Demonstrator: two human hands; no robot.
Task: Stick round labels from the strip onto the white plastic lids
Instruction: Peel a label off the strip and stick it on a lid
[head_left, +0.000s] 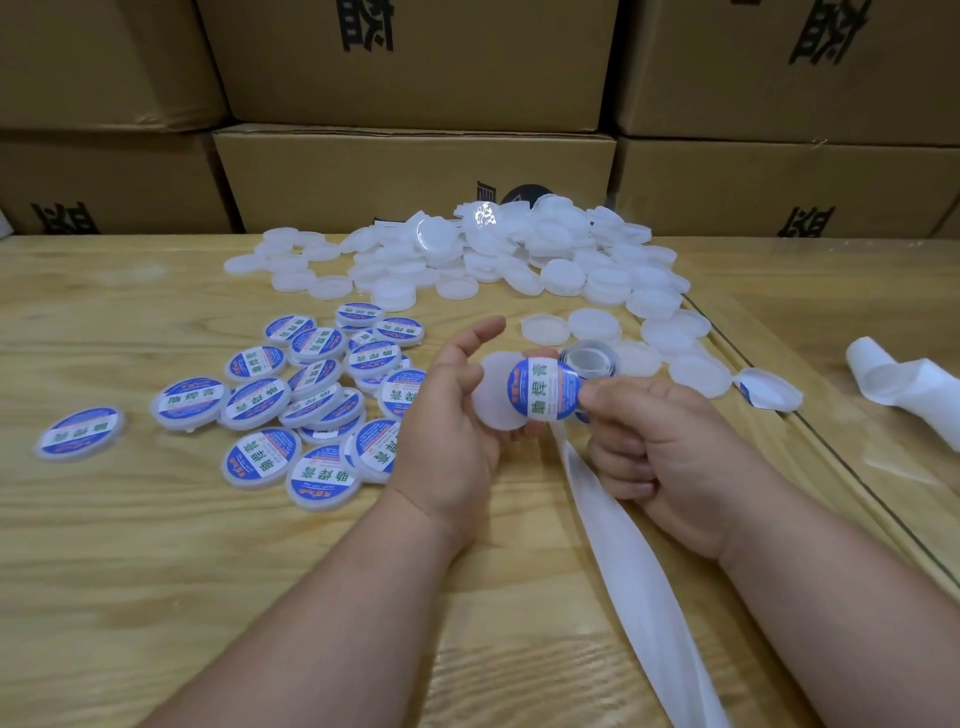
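A round blue-and-white label (544, 387), thin, light and floppy, best held by its edge, is pinched by the right hand (655, 452) above mid-tabletop, face up, its text band running toward the far edge. The left hand (457, 410) cradles a bare white lid (493, 395), stiff and light, just beside it. The backing strip (623, 561) trails toward the near edge. Labelled lids (291, 405) lie left; unlabelled lids (493, 254) are heaped along the far edge.

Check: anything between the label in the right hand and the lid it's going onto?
Nothing visible. The right hand pinches the round label by its edge, and the label already overlaps the bare lid held in the left hand. The left fingers stay clear of the lid's face.
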